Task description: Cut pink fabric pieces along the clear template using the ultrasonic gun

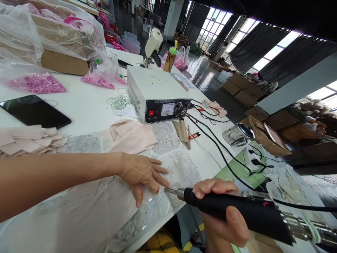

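My left hand [144,174] lies flat with fingers spread on a pale pink cloth [97,211] that covers part of a stone-patterned mat [147,212]. In my right hand [223,225] is a black handheld ultrasonic welder [250,211], gripped around its body. Its thin metal tip points left and reaches the cloth's edge, close to my left fingertips; I cannot tell whether it touches. Beyond my left hand, a folded pink cloth piece [134,136] rests on the mat. More cut pieces [28,140] are piled at the left.
A white welder control box [158,84] stands behind, with black cables [218,151] running along the right. Orange thread snips [194,136], a glass mug [238,134], a phone [37,111] and bags of pink bands [39,82] lie around. The table's front edge runs below the mat.
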A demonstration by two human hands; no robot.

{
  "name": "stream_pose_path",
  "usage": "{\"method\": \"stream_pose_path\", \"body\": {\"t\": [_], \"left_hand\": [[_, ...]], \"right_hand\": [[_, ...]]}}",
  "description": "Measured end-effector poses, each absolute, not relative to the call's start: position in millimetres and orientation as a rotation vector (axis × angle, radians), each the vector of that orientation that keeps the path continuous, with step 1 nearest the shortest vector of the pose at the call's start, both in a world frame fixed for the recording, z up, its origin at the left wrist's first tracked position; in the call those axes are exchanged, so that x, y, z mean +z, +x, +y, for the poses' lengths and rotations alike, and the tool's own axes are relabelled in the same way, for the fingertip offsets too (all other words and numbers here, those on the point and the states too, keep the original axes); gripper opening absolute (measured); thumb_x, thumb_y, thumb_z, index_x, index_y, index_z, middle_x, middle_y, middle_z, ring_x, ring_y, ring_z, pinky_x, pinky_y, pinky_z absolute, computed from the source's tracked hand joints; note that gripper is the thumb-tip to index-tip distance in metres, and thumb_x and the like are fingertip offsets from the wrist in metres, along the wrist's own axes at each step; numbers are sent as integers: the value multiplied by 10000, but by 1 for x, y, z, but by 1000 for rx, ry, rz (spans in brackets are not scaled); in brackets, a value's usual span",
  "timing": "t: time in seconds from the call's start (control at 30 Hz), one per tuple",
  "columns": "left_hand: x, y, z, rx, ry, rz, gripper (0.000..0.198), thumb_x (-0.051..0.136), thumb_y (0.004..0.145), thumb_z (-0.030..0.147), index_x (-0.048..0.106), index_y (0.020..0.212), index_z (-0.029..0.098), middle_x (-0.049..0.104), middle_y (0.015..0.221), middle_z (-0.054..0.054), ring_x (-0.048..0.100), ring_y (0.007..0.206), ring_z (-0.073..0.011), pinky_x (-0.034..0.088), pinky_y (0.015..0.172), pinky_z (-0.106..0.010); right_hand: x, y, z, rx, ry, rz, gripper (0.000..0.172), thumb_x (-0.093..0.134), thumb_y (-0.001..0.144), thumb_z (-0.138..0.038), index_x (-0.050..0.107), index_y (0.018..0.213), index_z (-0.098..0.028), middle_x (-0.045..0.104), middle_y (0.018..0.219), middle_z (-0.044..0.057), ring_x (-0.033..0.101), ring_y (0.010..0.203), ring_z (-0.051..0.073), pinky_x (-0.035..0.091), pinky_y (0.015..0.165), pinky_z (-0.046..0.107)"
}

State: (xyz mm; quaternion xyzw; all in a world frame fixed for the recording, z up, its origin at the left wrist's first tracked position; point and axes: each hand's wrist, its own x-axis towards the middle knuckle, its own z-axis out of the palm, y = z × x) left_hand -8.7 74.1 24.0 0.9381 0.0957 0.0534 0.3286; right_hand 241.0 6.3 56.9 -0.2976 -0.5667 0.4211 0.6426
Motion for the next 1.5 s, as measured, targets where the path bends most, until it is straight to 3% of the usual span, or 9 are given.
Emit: {"method": "stream_pose_path", "body": {"t": [0.17,0.37,0.93,1.23,1.5], "left_hand": [[24,-9,74,146,2425,264,357,967,648,302,756,936,305,555,1493,19,383,1481,-290,134,1275,-389],[26,-8,74,165,2392,253,366,978,622,277,745,903,261,582,1467,-31,396,1464,-318,140,1268,-419],[21,-7,72,287,2257,327,375,998,538,254,762,810,357,665,1347,121,497,1411,-261,196,1239,-306],[21,-6,72,280,2279,288,327,978,582,255,743,802,311,674,1357,60,482,1421,-295,198,1242,-360],[24,-5,72,243,2280,295,355,993,562,249,731,794,308,667,1361,76,460,1437,-289,158,1254,-368]], "right_hand": [[60,237,-1,1000,-687,-1272,231,576,821,-452,668,908,-259,639,734,2,586,562,176,511,555,362],[59,232,-1,1043,-659,-1282,228,589,836,-438,673,930,-248,652,751,12,604,590,183,529,574,365],[62,223,-10,1004,-698,-1295,236,575,809,-458,673,906,-266,627,715,7,561,544,186,516,533,368],[63,215,-10,988,-697,-1317,209,580,820,-442,674,869,-262,621,700,10,560,535,186,517,521,363],[69,213,-8,997,-660,-1337,215,576,806,-436,677,870,-257,632,673,13,552,501,182,513,487,356]]}}
